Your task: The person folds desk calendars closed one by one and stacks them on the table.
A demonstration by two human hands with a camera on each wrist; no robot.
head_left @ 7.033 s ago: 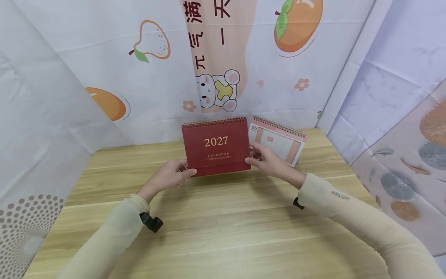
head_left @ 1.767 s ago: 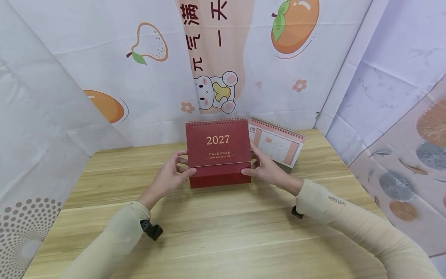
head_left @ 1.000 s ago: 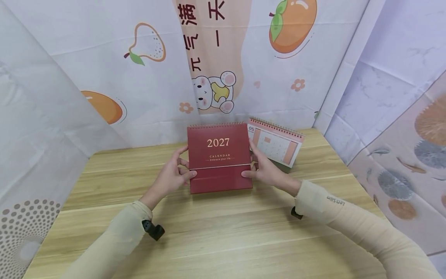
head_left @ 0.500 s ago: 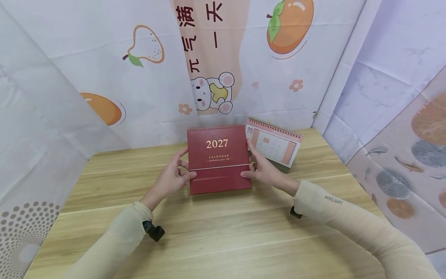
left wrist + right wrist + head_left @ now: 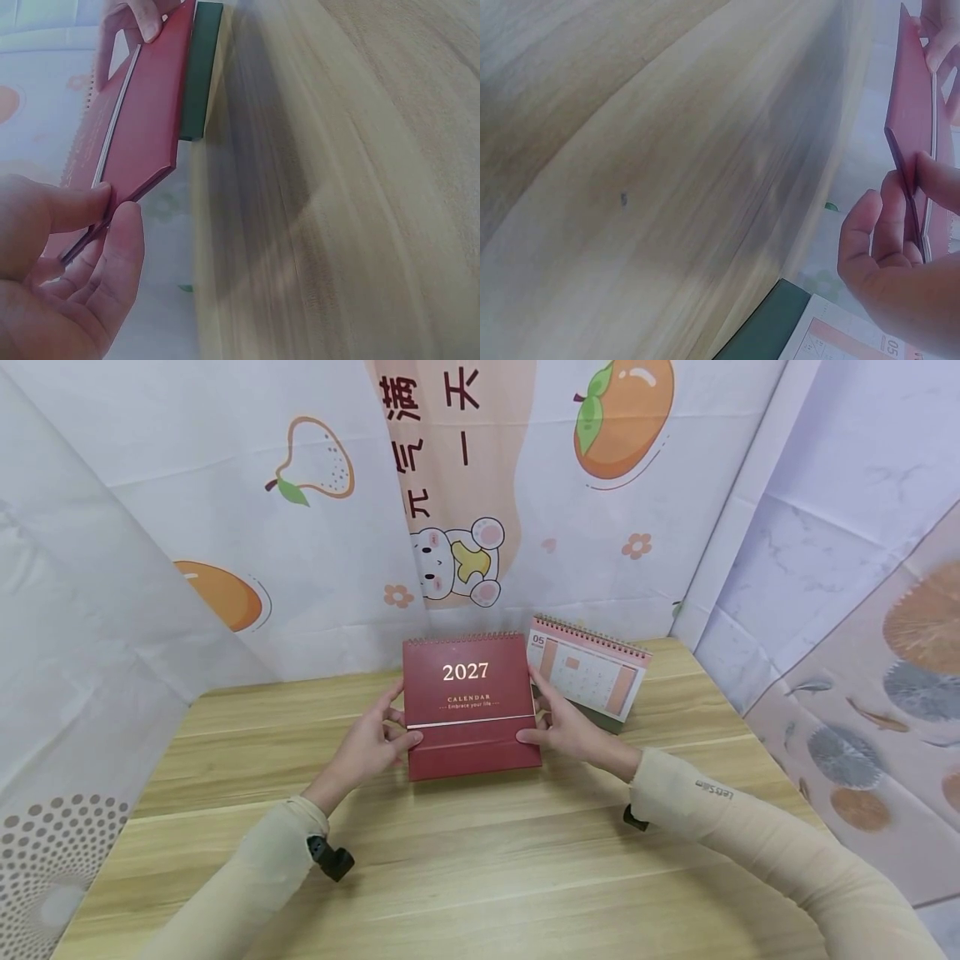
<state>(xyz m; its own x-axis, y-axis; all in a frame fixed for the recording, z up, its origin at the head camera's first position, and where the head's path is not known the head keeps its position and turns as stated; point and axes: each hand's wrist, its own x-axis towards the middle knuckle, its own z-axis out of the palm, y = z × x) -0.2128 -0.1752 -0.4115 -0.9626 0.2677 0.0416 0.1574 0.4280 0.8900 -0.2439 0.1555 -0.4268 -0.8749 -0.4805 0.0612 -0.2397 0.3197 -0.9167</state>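
Observation:
A dark red 2027 desk calendar point(image 5: 468, 681) with a spiral binding along its top is held up between both hands, its cover facing me. My left hand point(image 5: 369, 739) pinches its lower left side, thumb in front on the red base strip and fingers behind. On the other side, my right hand point(image 5: 567, 727) grips the lower right in the same way. The left wrist view shows the left thumb point(image 5: 79, 204) pressed near the white page edges between cover and base. Wall cloth shows under the calendar's corner in that view.
Behind the right hand, a pink and white desk calendar point(image 5: 588, 668) with a green base stands open at month 05. The wooden table point(image 5: 480, 877) runs back to a fruit-printed cloth point(image 5: 337, 585), with another cloth point(image 5: 825, 610) along the right.
Since 7 seconds ago, the red calendar has tilted and come slightly lower, and more of its base strip shows under the cover. Both hands keep their hold. Over the last second little moves.

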